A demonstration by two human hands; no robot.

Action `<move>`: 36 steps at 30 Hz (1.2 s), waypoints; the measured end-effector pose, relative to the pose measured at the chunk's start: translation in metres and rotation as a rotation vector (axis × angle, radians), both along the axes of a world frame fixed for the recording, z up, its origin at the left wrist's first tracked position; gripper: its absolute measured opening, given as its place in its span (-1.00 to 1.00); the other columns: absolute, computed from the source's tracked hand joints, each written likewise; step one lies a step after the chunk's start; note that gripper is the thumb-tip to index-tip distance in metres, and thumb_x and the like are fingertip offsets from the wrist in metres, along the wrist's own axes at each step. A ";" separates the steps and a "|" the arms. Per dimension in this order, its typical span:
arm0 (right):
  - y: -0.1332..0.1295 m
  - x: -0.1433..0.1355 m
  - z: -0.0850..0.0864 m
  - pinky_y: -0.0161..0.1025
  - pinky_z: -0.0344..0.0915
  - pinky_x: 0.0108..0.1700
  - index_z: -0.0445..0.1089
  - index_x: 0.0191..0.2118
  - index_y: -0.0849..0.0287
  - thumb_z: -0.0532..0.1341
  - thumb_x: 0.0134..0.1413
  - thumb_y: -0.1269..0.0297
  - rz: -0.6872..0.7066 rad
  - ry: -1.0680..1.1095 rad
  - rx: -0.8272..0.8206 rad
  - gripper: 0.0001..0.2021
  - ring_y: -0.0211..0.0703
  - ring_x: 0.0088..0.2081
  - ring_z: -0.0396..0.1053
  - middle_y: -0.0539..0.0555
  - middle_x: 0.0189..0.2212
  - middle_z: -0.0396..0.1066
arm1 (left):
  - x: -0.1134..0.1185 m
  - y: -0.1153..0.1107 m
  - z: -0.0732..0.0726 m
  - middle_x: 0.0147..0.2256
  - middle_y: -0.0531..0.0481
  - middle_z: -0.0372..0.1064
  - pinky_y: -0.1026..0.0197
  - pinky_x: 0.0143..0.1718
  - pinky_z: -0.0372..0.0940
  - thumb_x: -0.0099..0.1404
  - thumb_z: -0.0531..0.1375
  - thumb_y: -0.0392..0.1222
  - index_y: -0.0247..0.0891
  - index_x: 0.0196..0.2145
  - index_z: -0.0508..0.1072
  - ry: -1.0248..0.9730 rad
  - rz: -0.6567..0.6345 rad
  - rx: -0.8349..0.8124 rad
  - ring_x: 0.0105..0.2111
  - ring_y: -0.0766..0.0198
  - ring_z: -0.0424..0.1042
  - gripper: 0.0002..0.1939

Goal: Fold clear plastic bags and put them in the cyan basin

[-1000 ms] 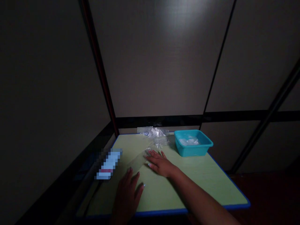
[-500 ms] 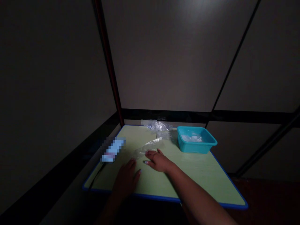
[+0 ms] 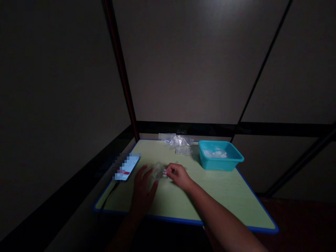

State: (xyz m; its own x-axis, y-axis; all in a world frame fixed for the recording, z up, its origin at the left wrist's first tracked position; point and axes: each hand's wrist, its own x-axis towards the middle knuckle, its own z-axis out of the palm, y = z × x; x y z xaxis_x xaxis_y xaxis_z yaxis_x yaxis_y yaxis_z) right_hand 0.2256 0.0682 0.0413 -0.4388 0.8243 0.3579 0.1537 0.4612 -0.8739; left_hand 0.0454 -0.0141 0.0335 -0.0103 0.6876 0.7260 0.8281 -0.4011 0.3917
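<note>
over there on the table point(image 3: 220, 199), the clear plastic point(image 3: 158, 170) looks only partly bunched, pinched between the right hand's point(image 3: 180, 176) fingertips, the left hand point(image 3: 141, 190) close by with fingers apart, more crumpled wrapping point(image 3: 178, 140) lying loose behind

The left hand point(image 3: 143, 190) curves loosely, thumb apart from its fingers; to its right, the right hand point(image 3: 180, 175) pinches, its forearm point(image 3: 220, 215) slanting from near right.

The scene is dimly lit; a glow is reflected high on the wall point(image 3: 189, 66), and the nearer plastic point(image 3: 158, 171) is blurred
</note>
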 end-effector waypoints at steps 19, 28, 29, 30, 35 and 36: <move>0.003 -0.004 0.000 -0.37 0.01 -0.52 0.30 -0.54 0.18 0.34 -0.18 0.08 0.001 0.341 -0.282 -0.70 -0.36 -0.60 0.11 -0.10 -0.66 0.25 | 0.051 0.023 0.018 -0.55 0.09 0.30 0.24 -0.45 0.18 0.17 0.14 0.14 -0.18 -0.48 0.37 -0.666 -0.203 -0.472 -0.52 0.26 0.28 -0.67; -0.003 -0.007 0.002 -0.38 -0.03 -0.54 0.22 -0.59 0.17 0.45 -0.33 0.05 0.109 0.317 -0.345 -0.58 -0.39 -0.63 0.07 -0.15 -0.71 0.19 | 0.038 0.034 0.011 -0.61 0.06 0.28 0.25 -0.50 0.19 0.08 0.12 0.36 -0.22 -0.60 0.29 -0.863 -0.168 -0.480 -0.58 0.30 0.27 -0.46; -0.003 -0.006 0.003 -0.38 -0.03 -0.54 0.22 -0.59 0.17 0.45 -0.32 0.05 0.113 0.321 -0.351 -0.58 -0.39 -0.63 0.06 -0.15 -0.71 0.18 | 0.036 0.033 0.012 -0.61 0.07 0.28 0.25 -0.49 0.20 0.08 0.13 0.36 -0.22 -0.60 0.30 -0.877 -0.164 -0.474 -0.57 0.30 0.27 -0.46; -0.003 -0.006 0.003 -0.38 -0.03 -0.54 0.22 -0.59 0.17 0.44 -0.31 0.04 0.113 0.326 -0.356 -0.58 -0.39 -0.63 0.06 -0.15 -0.70 0.18 | 0.035 0.031 0.013 -0.60 0.07 0.29 0.25 -0.48 0.20 0.07 0.14 0.36 -0.22 -0.59 0.31 -0.887 -0.160 -0.467 -0.56 0.30 0.27 -0.46; -0.001 -0.008 0.002 -0.39 -0.03 -0.55 0.22 -0.58 0.16 0.42 -0.28 -0.01 0.067 0.369 -0.362 -0.57 -0.39 -0.63 0.09 -0.13 -0.69 0.23 | 0.029 0.024 0.022 -0.58 0.04 0.34 0.23 -0.45 0.23 -0.02 0.20 0.41 -0.24 -0.60 0.36 -0.896 -0.162 -0.439 -0.52 0.26 0.31 -0.42; 0.000 -0.008 0.002 -0.39 -0.03 -0.55 0.21 -0.58 0.16 0.42 -0.28 -0.02 0.051 0.380 -0.359 -0.56 -0.39 -0.63 0.10 -0.13 -0.69 0.24 | 0.027 0.023 0.023 -0.57 0.03 0.36 0.22 -0.44 0.25 -0.07 0.21 0.44 -0.24 -0.59 0.39 -0.911 -0.153 -0.441 -0.51 0.24 0.33 -0.40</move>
State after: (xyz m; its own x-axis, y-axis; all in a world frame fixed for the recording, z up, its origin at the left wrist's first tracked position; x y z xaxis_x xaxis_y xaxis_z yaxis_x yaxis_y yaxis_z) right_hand 0.2174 0.0682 0.0432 -0.3762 0.9051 0.1983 -0.2196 0.1208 -0.9681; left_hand 0.0724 0.0090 0.0567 -0.3216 0.9318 0.1683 0.0936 -0.1456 0.9849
